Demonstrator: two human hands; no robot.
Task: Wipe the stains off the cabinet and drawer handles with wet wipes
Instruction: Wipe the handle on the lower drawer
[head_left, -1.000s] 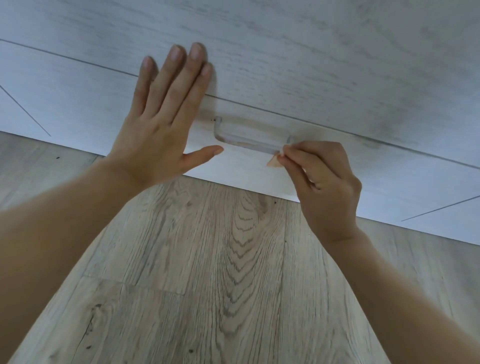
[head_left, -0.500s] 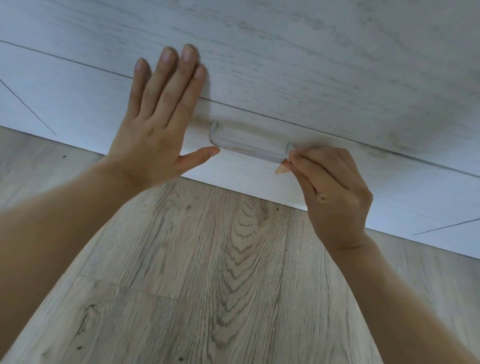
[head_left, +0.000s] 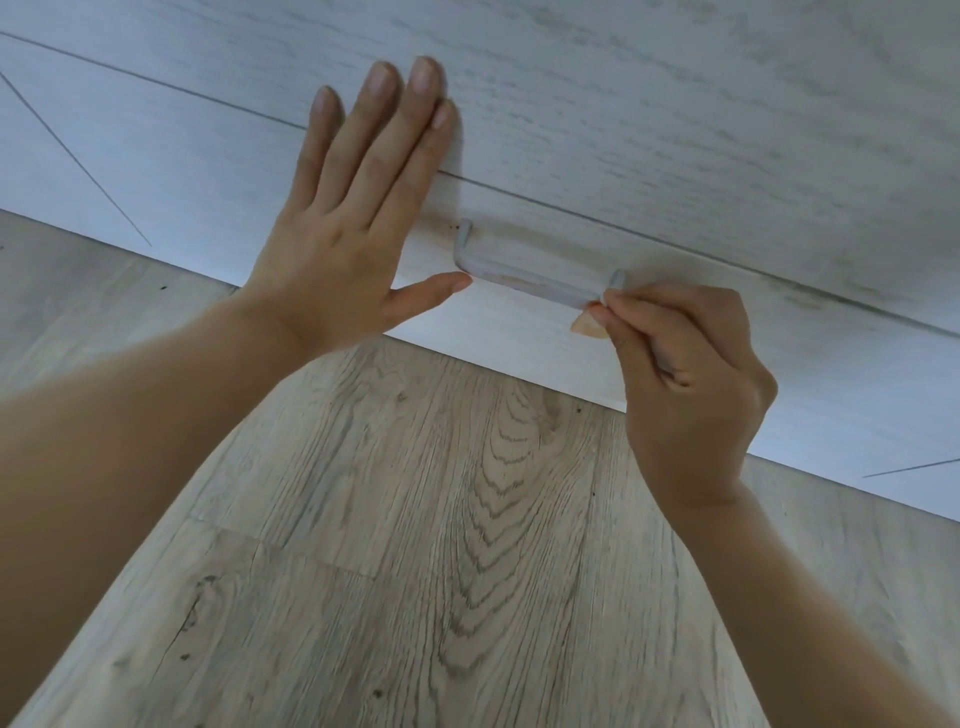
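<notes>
A pale grey bar handle (head_left: 530, 288) sits on the white wood-grain drawer front (head_left: 493, 338) low on the cabinet. My left hand (head_left: 343, 228) lies flat and open on the cabinet face, just left of the handle, with its thumb tip near the handle's left end. My right hand (head_left: 685, 384) pinches a small wipe (head_left: 587, 326) against the handle's right end. Only an orange-tinted corner of the wipe shows below my fingertips; the rest is hidden in my fingers.
A larger white drawer panel (head_left: 675, 104) rises above the seam over the handle. More cabinet panels run to the left (head_left: 78, 156) and to the right (head_left: 883, 415). A grey-brown wood-plank floor (head_left: 467, 545) fills the foreground under my arms.
My right hand stays pinched at the handle's right end, shifting only slightly. My left hand stays flat on the cabinet. The view has drifted a little.
</notes>
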